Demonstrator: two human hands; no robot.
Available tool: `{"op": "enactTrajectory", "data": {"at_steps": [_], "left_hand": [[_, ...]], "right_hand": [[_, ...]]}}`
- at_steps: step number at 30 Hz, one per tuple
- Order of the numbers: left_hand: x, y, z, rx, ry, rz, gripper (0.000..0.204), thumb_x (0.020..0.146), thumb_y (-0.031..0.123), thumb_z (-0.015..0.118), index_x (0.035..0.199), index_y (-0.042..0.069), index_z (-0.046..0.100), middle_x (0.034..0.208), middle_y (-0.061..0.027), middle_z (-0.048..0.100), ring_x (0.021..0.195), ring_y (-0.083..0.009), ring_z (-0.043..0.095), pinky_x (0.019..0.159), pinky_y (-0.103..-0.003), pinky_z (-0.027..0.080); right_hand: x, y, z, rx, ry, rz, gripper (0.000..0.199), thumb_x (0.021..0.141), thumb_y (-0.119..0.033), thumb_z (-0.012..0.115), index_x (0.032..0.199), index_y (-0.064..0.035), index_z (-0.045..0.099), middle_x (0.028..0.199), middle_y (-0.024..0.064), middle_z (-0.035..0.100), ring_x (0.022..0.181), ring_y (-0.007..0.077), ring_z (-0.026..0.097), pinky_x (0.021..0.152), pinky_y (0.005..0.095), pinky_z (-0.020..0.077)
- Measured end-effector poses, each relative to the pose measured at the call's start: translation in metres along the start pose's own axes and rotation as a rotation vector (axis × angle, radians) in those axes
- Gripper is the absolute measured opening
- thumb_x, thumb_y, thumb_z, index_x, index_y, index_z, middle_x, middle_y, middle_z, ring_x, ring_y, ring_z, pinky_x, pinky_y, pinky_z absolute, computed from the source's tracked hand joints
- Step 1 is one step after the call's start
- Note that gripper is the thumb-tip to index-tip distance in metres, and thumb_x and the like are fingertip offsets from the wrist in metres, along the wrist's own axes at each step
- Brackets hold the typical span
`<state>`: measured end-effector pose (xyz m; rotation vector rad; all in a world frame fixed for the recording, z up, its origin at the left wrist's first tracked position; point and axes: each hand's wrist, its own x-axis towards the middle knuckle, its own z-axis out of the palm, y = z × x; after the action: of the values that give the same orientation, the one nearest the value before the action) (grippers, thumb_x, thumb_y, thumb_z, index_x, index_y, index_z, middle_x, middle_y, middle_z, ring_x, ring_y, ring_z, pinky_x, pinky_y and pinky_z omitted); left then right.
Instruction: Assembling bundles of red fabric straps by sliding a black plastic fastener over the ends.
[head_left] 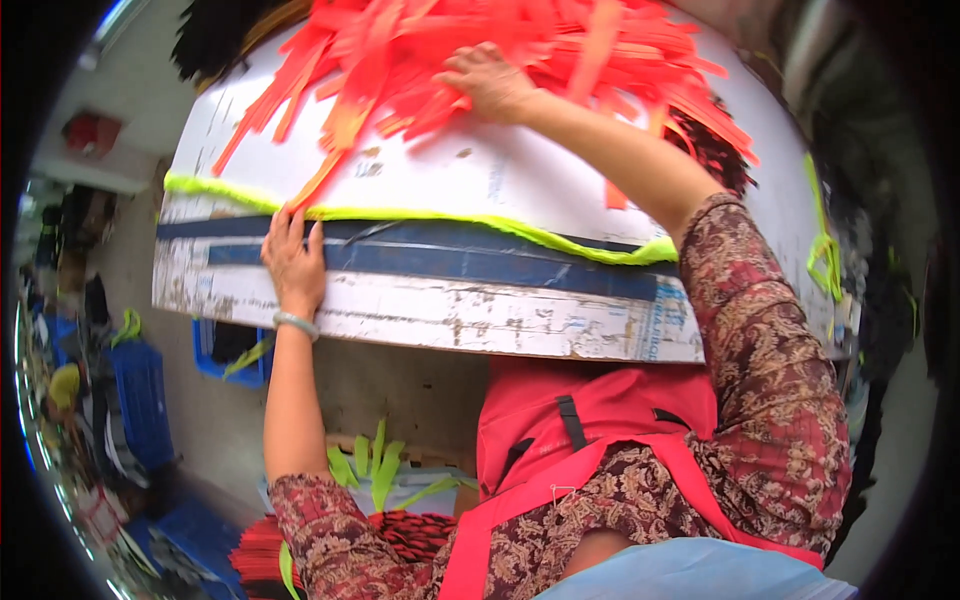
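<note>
A large heap of bright orange-red fabric strips [400, 60] lies over the far part of the white tabletop [400, 180]. My right hand [495, 88] reaches into this heap with its fingers extended and apart, resting on the strips. At the table's near edge, my left hand [295, 262] lies with fingers stretched out and thumb apart. Its fingertips touch the end of one long orange strip [328, 175] that trails from the heap. Beside these fingertips, a neon yellow-green band [480, 222] runs along the edge, above dark blue tape [480, 270].
Dark strips [215, 40] hang at the far left corner. Below the table are a blue crate [225, 350], yellow-green strips [375, 465] and bundled red pieces [255, 560]. A blue bin [145, 400] stands left. More yellow-green cord [825, 265] hangs at the right.
</note>
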<state>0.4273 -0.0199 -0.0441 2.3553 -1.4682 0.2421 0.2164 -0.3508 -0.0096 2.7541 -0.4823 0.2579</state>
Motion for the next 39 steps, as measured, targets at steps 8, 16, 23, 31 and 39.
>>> {"op": "enactTrajectory", "data": {"at_steps": [8, 16, 23, 31, 39], "left_hand": [[-0.007, -0.005, 0.002, 0.053, -0.017, 0.018, 0.044, 0.098, 0.031, 0.046, 0.133, 0.006, 0.05, 0.142, -0.0129, 0.043, 0.135, -0.0269, 0.036, 0.109, -0.043, 0.023], [-0.01, -0.021, 0.011, 0.052, 0.02, 0.065, 0.044, 0.099, 0.032, 0.042, 0.136, 0.01, 0.048, 0.144, -0.0168, 0.039, 0.131, -0.0333, 0.039, 0.104, -0.048, 0.031], [-0.019, 0.041, -0.015, 0.084, 0.196, 0.081, 0.043, 0.085, 0.014, 0.062, 0.127, 0.007, 0.054, 0.138, -0.0194, 0.042, 0.119, -0.0356, 0.049, 0.1, -0.047, 0.037], [-0.043, 0.226, -0.007, -0.254, -0.103, 0.367, 0.037, 0.083, 0.011, 0.063, 0.121, 0.007, 0.059, 0.135, -0.0136, 0.048, 0.114, -0.031, 0.051, 0.101, -0.042, 0.034], [-0.071, 0.249, 0.0, -0.332, -0.176, 0.358, 0.04, 0.083, 0.007, 0.063, 0.122, 0.006, 0.058, 0.139, -0.0143, 0.044, 0.123, -0.0332, 0.045, 0.104, -0.041, 0.032]], "right_hand": [[-0.156, -0.025, -0.071, 0.563, 0.202, 0.214, 0.052, 0.081, -0.012, 0.064, 0.13, -0.0236, 0.052, 0.137, 0.0098, 0.044, 0.131, 0.0313, 0.036, 0.108, 0.0462, 0.0275], [-0.337, 0.027, -0.099, 0.492, 0.432, 0.636, 0.036, 0.078, -0.013, 0.065, 0.114, -0.0124, 0.064, 0.113, 0.0092, 0.062, 0.112, 0.0268, 0.053, 0.098, 0.0377, 0.0373], [-0.423, 0.049, -0.109, 0.521, 0.339, 0.793, 0.034, 0.083, -0.013, 0.063, 0.117, -0.0127, 0.063, 0.116, 0.0068, 0.061, 0.113, 0.0245, 0.053, 0.101, 0.035, 0.0368], [-0.393, -0.007, -0.088, 0.558, 0.251, 0.572, 0.033, 0.082, -0.017, 0.065, 0.115, -0.0106, 0.062, 0.114, 0.0111, 0.059, 0.106, 0.0288, 0.054, 0.095, 0.0381, 0.0411], [-0.419, 0.004, -0.102, 0.669, 0.365, 0.665, 0.031, 0.082, -0.014, 0.065, 0.113, -0.0091, 0.062, 0.111, 0.0116, 0.058, 0.108, 0.03, 0.055, 0.095, 0.0385, 0.0412]]}}
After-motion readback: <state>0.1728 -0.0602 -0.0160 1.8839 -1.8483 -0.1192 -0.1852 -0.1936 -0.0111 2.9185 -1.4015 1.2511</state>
